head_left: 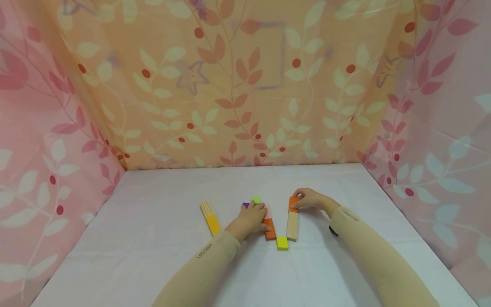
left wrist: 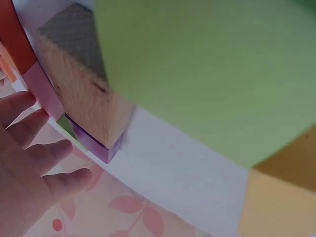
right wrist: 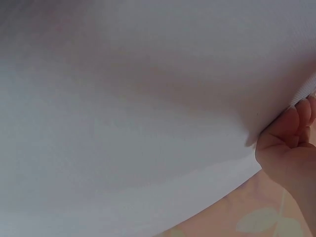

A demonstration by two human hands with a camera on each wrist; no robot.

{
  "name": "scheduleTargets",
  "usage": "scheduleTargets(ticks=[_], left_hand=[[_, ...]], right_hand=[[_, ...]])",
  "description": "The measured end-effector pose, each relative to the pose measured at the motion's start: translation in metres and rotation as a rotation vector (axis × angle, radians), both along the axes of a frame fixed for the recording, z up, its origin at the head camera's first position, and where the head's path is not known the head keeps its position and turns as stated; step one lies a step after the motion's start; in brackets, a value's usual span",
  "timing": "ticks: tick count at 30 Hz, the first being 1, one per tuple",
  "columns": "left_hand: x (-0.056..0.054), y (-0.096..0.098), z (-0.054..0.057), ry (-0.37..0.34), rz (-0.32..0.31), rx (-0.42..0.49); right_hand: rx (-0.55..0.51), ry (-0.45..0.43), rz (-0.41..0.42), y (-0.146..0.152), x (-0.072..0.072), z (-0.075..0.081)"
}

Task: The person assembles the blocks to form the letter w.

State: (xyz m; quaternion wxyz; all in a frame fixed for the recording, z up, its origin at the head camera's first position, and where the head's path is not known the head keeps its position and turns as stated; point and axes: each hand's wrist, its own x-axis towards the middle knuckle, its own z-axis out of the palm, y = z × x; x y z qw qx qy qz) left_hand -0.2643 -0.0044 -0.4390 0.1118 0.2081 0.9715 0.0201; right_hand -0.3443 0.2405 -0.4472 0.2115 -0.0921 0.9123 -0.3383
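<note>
On the white table my right hand [head_left: 308, 198] pinches an orange block [head_left: 293, 202] between thumb and fingers. That block meets the far end of a plain wooden block [head_left: 292, 226]. My left hand [head_left: 249, 219] lies over a slanted row, its fingers fairly straight at the pink block [head_left: 267, 211] and its thumb by the red-orange block [head_left: 270, 230]. A green block [head_left: 255, 199] and a purple block [head_left: 245, 205] show beyond the fingers. In the left wrist view, another wooden block [left wrist: 81, 84] stands beside the purple one. A yellow block [head_left: 282, 243] lies between the rows' near ends.
Left of the left hand lies an amber block [head_left: 213, 224] with a striped cream piece [head_left: 206, 208] at its far end. A large pale green surface [left wrist: 197, 74] fills much of the left wrist view. Floral cloth [head_left: 230, 85] surrounds the table's back and sides.
</note>
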Motion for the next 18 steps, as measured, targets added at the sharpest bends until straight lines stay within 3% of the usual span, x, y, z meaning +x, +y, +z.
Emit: scheduleTargets(ticks=[10, 18], left_hand=[[-0.0017, -0.0004, 0.0016, 0.007, -0.017, 0.019], [0.0010, -0.0074, 0.0020, 0.111, -0.087, 0.003]], right_hand=[[0.016, -0.008, 0.014, 0.0025, -0.0013, 0.0011], [0.004, 0.013, -0.011, 0.0042, 0.0038, 0.0060]])
